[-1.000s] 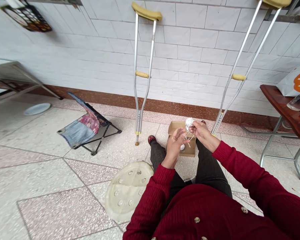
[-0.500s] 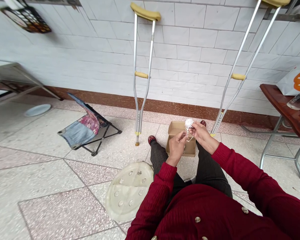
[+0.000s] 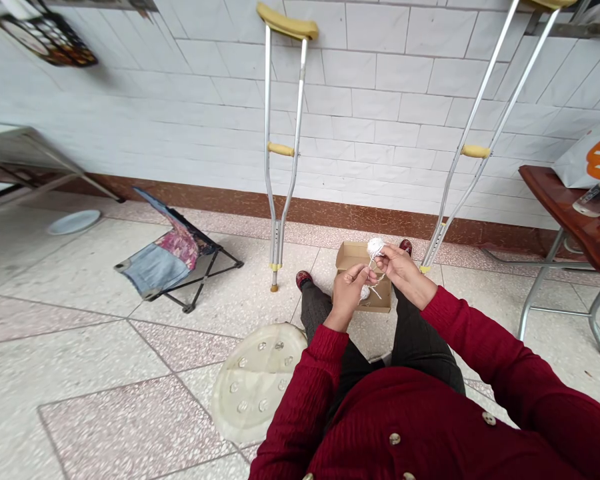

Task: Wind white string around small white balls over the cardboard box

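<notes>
A small ball of white yarn (image 3: 375, 247) shows at the fingertips of my right hand (image 3: 399, 267), which is closed on it. My left hand (image 3: 351, 287) pinches a white strand, and a short stretch of it runs up towards the ball. Just below the left fingers is a second white bit of yarn (image 3: 365, 293); whether it hangs or lies in the box I cannot tell. Loose ends dangle between the hands. Under both hands an open cardboard box (image 3: 353, 252) sits on the floor between my feet, its inside partly hidden by the hands.
One crutch (image 3: 281, 149) leans on the tiled wall ahead, another crutch (image 3: 475, 152) to the right. A folding stool (image 3: 160, 257) stands at left, a round cream mat or cover (image 3: 257, 367) near my left leg. A brown table (image 3: 565, 207) holds a bag (image 3: 587, 157).
My left hand has shifted slightly left and down, drawing the strand out from the ball. The white bit below the left fingers has come into view. The right hand barely moved.
</notes>
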`<state>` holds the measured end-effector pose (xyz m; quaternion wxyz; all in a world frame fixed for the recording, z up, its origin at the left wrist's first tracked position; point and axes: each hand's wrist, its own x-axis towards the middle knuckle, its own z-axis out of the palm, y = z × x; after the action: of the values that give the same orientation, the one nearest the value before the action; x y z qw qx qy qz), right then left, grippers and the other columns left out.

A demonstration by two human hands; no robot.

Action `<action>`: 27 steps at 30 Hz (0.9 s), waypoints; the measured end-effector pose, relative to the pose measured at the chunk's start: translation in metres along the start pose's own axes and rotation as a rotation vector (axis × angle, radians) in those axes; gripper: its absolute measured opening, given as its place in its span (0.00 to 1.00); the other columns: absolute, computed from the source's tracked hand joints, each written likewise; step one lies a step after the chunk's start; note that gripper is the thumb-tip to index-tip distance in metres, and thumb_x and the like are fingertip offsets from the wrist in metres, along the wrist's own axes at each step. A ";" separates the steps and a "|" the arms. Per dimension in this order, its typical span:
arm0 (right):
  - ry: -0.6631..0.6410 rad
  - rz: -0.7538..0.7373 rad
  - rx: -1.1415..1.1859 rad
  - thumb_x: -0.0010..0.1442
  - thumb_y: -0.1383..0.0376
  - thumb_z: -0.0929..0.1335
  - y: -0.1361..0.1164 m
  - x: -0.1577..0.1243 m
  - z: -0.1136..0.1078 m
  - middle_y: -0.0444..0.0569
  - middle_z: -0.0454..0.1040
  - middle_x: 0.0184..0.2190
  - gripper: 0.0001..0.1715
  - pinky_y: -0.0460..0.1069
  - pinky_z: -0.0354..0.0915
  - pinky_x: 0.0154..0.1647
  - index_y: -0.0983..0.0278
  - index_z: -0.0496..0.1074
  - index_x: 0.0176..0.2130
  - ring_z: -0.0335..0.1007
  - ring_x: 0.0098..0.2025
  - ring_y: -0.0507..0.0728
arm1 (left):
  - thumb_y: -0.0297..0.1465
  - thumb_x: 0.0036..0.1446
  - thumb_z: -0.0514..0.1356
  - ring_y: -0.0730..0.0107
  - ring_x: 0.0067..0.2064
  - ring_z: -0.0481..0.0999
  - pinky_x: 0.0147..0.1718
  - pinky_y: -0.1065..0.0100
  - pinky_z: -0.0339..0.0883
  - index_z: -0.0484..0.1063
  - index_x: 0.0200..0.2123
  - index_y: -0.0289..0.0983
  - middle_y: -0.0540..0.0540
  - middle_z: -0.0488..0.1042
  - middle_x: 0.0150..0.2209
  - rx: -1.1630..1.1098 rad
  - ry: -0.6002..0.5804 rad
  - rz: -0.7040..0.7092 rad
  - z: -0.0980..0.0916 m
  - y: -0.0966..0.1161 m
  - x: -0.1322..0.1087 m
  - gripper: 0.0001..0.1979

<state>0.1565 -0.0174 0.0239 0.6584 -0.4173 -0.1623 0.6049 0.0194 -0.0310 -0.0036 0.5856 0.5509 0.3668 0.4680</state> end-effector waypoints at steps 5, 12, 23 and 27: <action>-0.047 0.013 0.011 0.48 0.73 0.71 0.002 -0.003 0.002 0.42 0.74 0.21 0.07 0.40 0.65 0.19 0.65 0.69 0.29 0.68 0.20 0.47 | 0.36 0.55 0.60 0.70 0.28 0.75 0.34 0.67 0.71 0.75 0.33 0.34 0.48 0.75 0.27 0.000 -0.075 -0.021 -0.005 0.004 0.004 0.11; -0.053 0.046 0.037 0.47 0.74 0.71 0.006 -0.008 0.001 0.42 0.73 0.21 0.08 0.39 0.65 0.20 0.65 0.68 0.28 0.68 0.20 0.47 | 0.36 0.55 0.62 0.71 0.26 0.74 0.32 0.68 0.70 0.74 0.31 0.34 0.49 0.76 0.26 0.007 -0.069 -0.007 -0.017 0.013 0.010 0.10; -0.030 0.048 0.056 0.48 0.74 0.70 0.004 -0.009 0.003 0.41 0.72 0.19 0.06 0.39 0.62 0.18 0.65 0.69 0.27 0.66 0.19 0.46 | 0.37 0.56 0.61 0.71 0.29 0.74 0.34 0.68 0.69 0.76 0.30 0.33 0.46 0.76 0.28 -0.028 -0.215 -0.050 -0.011 0.020 -0.002 0.12; -0.014 0.044 0.037 0.48 0.73 0.71 0.005 -0.008 -0.001 0.40 0.71 0.19 0.07 0.39 0.63 0.18 0.65 0.68 0.28 0.65 0.19 0.46 | 0.37 0.53 0.63 0.70 0.26 0.73 0.29 0.70 0.67 0.75 0.29 0.34 0.49 0.74 0.23 0.079 -0.139 -0.032 -0.009 0.019 -0.001 0.11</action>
<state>0.1521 -0.0261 0.0219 0.6514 -0.4046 -0.1465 0.6249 0.0076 -0.0304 0.0137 0.5948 0.5988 0.3525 0.4042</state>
